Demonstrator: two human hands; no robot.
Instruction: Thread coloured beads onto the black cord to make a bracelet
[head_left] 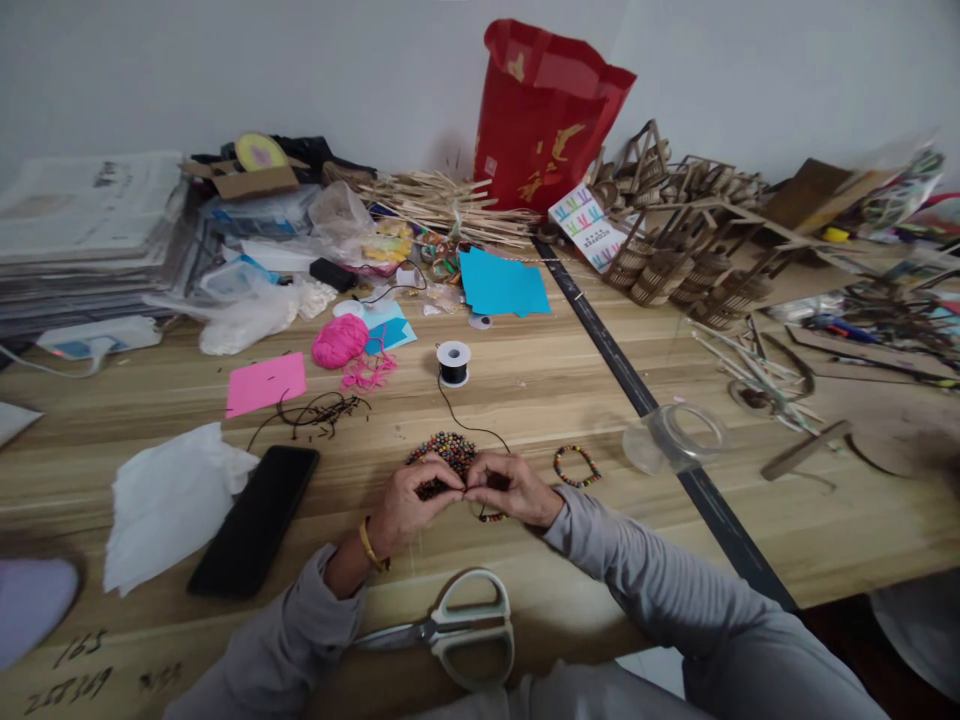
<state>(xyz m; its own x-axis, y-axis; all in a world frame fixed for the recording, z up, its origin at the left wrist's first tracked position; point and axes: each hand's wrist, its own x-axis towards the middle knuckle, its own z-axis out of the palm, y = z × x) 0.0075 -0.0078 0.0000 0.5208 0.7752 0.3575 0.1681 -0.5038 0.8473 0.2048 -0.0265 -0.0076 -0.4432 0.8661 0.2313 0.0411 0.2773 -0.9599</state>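
My left hand (412, 497) and my right hand (514, 486) meet fingertip to fingertip at the table's middle, both pinched on a thin dark cord. A short strand of coloured beads (493, 517) hangs just below my right fingers. Behind my hands lies a heap of small multicoloured beads (450, 450), partly hidden by my left hand. Black cord (480, 428) runs from a white spool (453, 364) towards my right hand. To the right rests a beaded bracelet (577, 467). White-handled scissors (469, 627) lie in front of me.
A black phone (255, 520) and white tissue (172, 500) lie left. Clear tape (679, 438) sits right, over a black strip. Pink yarn (340, 341), blue paper (505, 282), a red bag (544, 115) and wooden pieces (660, 275) stand or lie farther back.
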